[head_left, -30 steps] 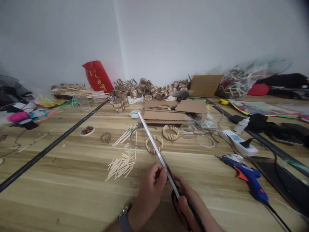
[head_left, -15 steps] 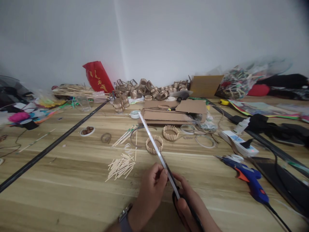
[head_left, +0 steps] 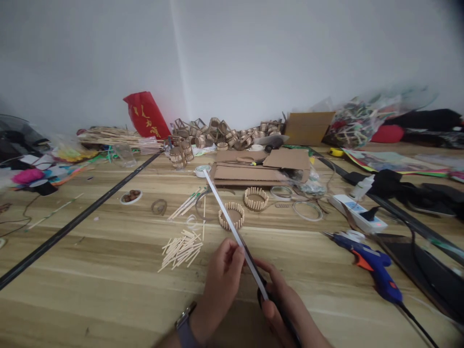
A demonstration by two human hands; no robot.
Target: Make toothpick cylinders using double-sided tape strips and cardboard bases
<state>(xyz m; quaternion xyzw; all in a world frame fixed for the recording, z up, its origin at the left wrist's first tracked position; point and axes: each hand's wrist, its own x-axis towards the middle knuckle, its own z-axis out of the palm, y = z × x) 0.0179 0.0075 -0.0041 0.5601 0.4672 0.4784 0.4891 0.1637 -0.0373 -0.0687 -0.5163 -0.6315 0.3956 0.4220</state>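
Observation:
A long, narrow white strip (head_left: pixel 222 205) slants across the middle, its far end overlapping the white tape roll (head_left: pixel 203 171) in view. My left hand (head_left: pixel 225 275) is closed, pinching the strip's edge between thumb and fingers. At the lower end my right hand (head_left: pixel 284 302) is closed too, its thumb pressed on the strip. A black, partly looped piece (head_left: pixel 260 295) shows under the right hand; its kind is hidden. Beyond the hands stand two rings of short upright sticks, the near stick ring (head_left: pixel 232 216) partly behind the strip and the far stick ring (head_left: pixel 256 199).
Loose short sticks (head_left: pixel 181 249) lie left of my hands. A blue glue gun (head_left: pixel 373 266) rests at right beside a white power strip (head_left: pixel 358 212). Cardboard sheets (head_left: pixel 250 174) and a heap of small stick-built pieces (head_left: pixel 217 133) sit at the back. A small dish (head_left: pixel 131 196) holds brown balls.
The far end of the white strip has swung slightly left and down. My left hand has shifted a little left and up; both hands keep their hold.

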